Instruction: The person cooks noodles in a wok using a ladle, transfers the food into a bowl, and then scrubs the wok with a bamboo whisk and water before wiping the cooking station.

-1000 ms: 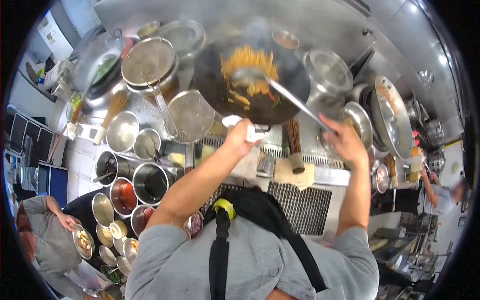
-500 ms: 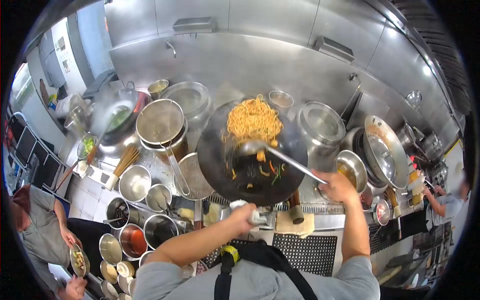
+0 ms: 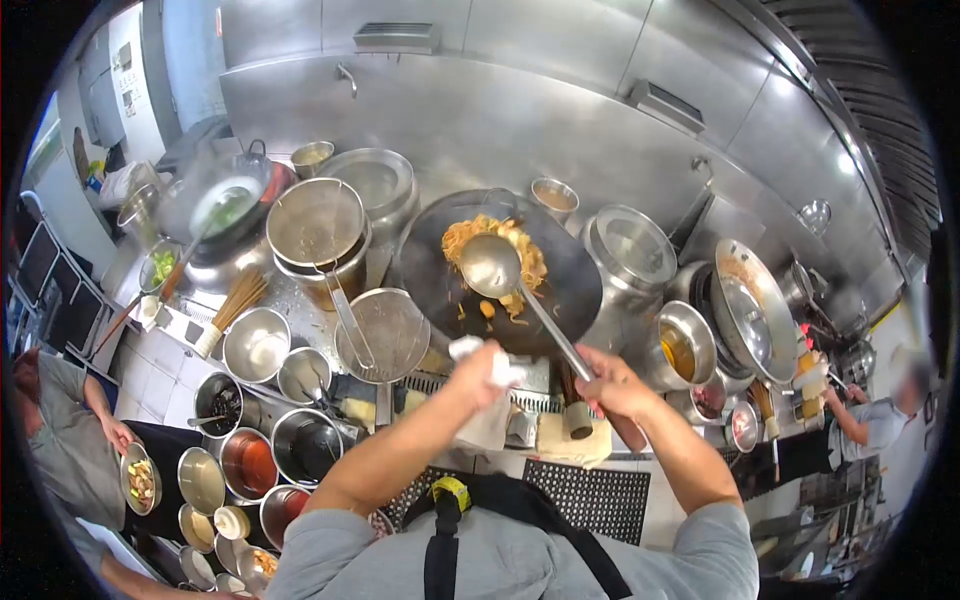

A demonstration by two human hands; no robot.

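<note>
My right hand [image 3: 612, 383] is closed around the handle of a metal ladle [image 3: 490, 266]. Its bowl lies over the stir-fried noodles [image 3: 527, 240] in a large black wok [image 3: 572, 255], hiding part of them. A few orange and yellow pieces sit below the bowl on the wok's near side. My left hand [image 3: 478, 378] grips a folded white cloth [image 3: 507, 371] at the near edge of the wok; whether it also holds the wok through the cloth is hidden.
Left of the wok sit a strainer on a pot [image 3: 316, 222] and another mesh strainer [image 3: 383, 335]. Sauce containers [image 3: 250, 462] crowd the lower left. A bowl of yellow liquid [image 3: 690, 345] and a tilted wok [image 3: 755, 310] stand right. A co-worker holds a food bowl [image 3: 140, 478].
The wok has tipped and the noodles have slid toward me, into a smaller heap. The ladle bowl now lies over them. My right hand has moved left, closer to my left hand.
</note>
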